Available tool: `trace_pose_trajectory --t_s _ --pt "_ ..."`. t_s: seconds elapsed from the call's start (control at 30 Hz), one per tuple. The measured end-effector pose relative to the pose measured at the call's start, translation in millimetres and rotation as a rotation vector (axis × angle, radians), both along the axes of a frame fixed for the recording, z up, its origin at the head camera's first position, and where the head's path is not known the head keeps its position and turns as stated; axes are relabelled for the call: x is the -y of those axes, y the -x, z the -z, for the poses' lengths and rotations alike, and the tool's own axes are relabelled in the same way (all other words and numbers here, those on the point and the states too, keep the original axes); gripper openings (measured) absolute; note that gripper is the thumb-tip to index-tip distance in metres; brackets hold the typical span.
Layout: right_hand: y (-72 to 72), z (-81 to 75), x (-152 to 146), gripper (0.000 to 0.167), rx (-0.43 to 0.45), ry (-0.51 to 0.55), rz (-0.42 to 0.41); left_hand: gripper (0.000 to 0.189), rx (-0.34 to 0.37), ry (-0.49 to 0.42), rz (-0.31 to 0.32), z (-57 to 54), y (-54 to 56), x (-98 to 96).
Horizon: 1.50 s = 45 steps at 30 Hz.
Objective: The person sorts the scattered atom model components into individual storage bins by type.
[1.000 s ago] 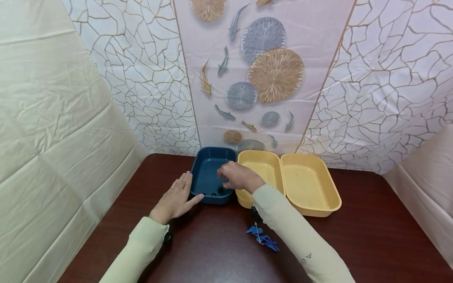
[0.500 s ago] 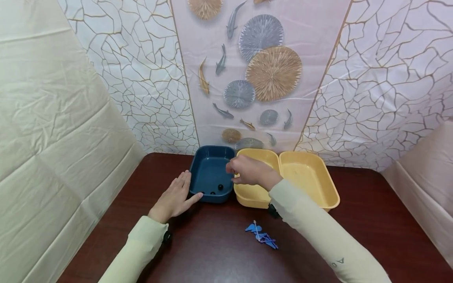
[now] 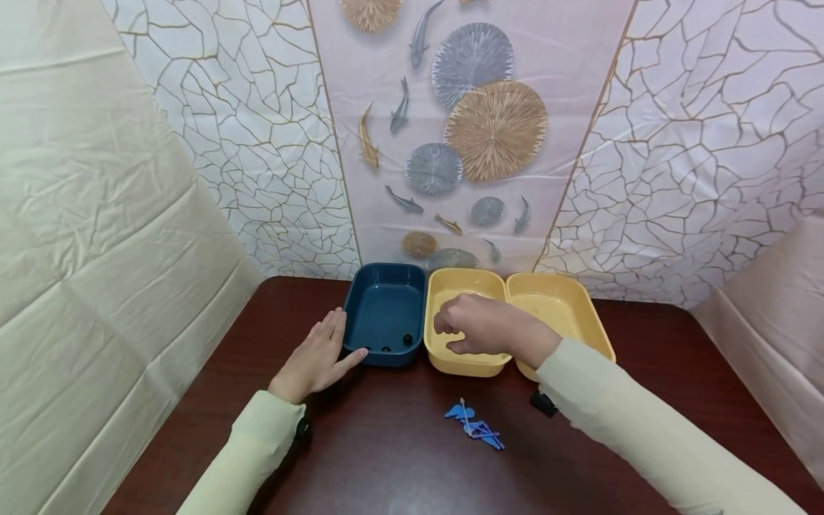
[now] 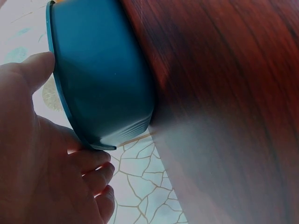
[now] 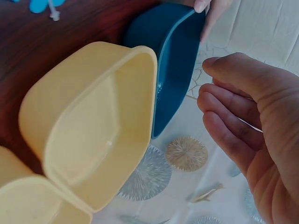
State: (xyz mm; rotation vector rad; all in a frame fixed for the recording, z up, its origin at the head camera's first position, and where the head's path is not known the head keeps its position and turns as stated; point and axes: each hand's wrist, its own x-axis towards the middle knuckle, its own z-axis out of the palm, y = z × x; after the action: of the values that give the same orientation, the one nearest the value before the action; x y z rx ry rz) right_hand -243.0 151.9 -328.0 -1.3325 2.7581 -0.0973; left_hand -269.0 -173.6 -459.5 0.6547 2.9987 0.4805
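Observation:
My left hand (image 3: 313, 361) rests at the near left corner of the dark blue tray (image 3: 386, 268), fingers straight and thumb on the rim; the left wrist view has the same tray wall (image 4: 100, 70) beside the thumb. Inside that tray, near its front, lie a small black ball (image 3: 408, 339) and a smaller black piece (image 3: 385, 349). Above the middle yellow tray (image 3: 466, 366) hovers my right hand (image 3: 479, 325), its fingers loosely bent. The right wrist view shows nothing between that hand's thumb and fingers (image 5: 229, 100).
A second yellow tray (image 3: 595, 318) stands against the middle one on the right. Small blue and purple plastic pieces (image 3: 479, 429) lie in a heap on the dark red wooden table (image 3: 386, 443), in front of the trays. Patterned cloth (image 3: 290, 143) hangs behind the table.
My right hand has moved right, from over the blue tray to over the middle yellow tray. The black ball in the blue tray has shifted slightly right. My left hand has stayed in place.

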Motion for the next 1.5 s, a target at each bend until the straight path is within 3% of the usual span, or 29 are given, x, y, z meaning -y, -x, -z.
trace_pose_trajectory --t_s 0.33,0.63,1.03,1.5 --pt "-26.1 7.3 -26 0.020 0.013 -0.053 0.023 0.095 0.006 0.001 0.002 -0.8 -1.2 -0.2" --pt "-45.1 20.4 -47 0.015 0.024 0.010 -0.018 0.094 -0.005 -0.008 0.003 -2.9 -1.8 0.0" --pt "-63.2 58.1 -66 0.014 0.043 0.049 -0.044 0.095 0.008 -0.002 0.003 -3.5 -1.4 0.0" --pt "-66.8 106.3 -79 0.013 0.181 0.164 -0.003 0.095 -0.001 -0.011 0.001 -0.8 -1.5 0.4"
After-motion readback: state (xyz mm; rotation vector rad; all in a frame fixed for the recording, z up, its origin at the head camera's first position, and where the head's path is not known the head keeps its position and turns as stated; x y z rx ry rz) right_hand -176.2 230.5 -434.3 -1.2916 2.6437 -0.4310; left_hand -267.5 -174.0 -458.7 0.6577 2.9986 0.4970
